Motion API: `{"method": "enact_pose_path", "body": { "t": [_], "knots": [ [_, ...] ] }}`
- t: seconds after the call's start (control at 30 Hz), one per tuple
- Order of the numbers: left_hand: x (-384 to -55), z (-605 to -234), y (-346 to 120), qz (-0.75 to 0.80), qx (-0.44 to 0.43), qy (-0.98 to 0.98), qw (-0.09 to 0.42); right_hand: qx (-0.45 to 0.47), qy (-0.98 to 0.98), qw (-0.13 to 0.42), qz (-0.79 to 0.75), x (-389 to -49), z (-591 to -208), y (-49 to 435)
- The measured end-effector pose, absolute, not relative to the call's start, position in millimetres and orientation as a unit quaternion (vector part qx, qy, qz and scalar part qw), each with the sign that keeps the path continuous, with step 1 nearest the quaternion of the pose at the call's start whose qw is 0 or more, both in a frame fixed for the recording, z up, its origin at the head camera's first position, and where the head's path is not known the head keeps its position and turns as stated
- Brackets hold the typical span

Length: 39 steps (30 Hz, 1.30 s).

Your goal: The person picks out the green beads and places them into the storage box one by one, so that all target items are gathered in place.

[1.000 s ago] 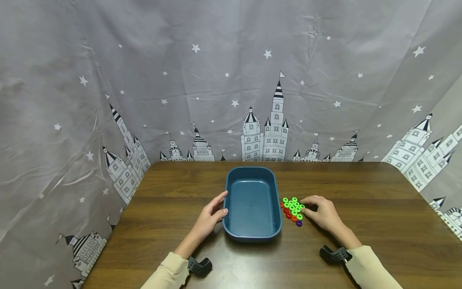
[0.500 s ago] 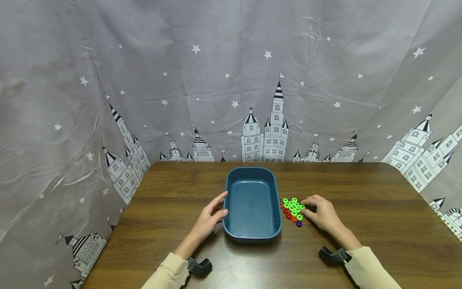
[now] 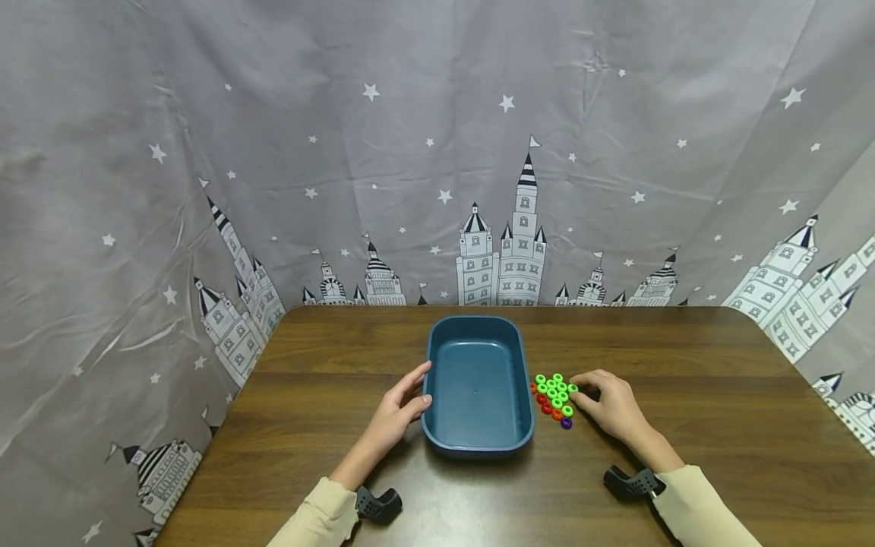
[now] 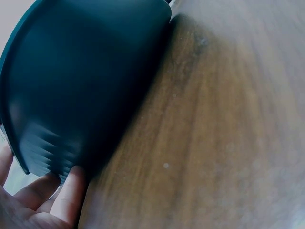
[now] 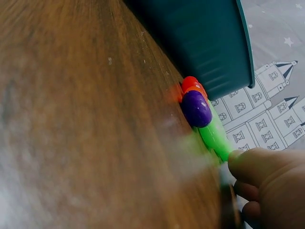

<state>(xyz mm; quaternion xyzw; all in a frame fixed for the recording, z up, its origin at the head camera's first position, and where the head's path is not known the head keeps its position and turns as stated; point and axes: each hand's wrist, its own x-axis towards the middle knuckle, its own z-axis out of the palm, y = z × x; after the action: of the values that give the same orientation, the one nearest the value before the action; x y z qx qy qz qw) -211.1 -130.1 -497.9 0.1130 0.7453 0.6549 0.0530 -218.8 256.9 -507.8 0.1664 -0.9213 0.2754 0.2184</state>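
A dark blue rectangular bin (image 3: 475,448) stands on the table. My left hand (image 3: 394,410) rests against its left side, with the thumb and index fingertip at the rim; in the left wrist view other fingers (image 4: 69,195) touch the outer wall of the bin (image 4: 81,86). Right of the bin lies a patch of small chunky rings: several green rings (image 3: 552,393), red rings (image 3: 546,408), an orange ring (image 3: 557,414) and a purple ring (image 3: 567,423). My right hand (image 3: 611,406) pinches the rightmost green ring (image 3: 573,388) between thumb and index finger. Its other fingers are partly hidden.
The brown wooden table (image 3: 321,342) reaches back to a grey curtain (image 3: 383,167) printed with castles and stars. Each wrist wears a black camera band, a left band (image 3: 378,505) and a right band (image 3: 632,482). The rings lie close to the bin's right wall.
The rightmost green ring at my right fingertips has shifted very slightly away from me, toward the far edge. My left hand and the bin stay where they were.
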Motion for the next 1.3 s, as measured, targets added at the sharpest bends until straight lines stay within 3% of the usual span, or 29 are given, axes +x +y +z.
{"method": "enact_pose_path", "body": {
  "t": [1.3],
  "knots": [
    [-212, -499, -134, 0.648, 0.138, 0.745, 0.076, 0.134, -0.922, 0.206, 0.299, -222, -495, 252]
  ]
}}
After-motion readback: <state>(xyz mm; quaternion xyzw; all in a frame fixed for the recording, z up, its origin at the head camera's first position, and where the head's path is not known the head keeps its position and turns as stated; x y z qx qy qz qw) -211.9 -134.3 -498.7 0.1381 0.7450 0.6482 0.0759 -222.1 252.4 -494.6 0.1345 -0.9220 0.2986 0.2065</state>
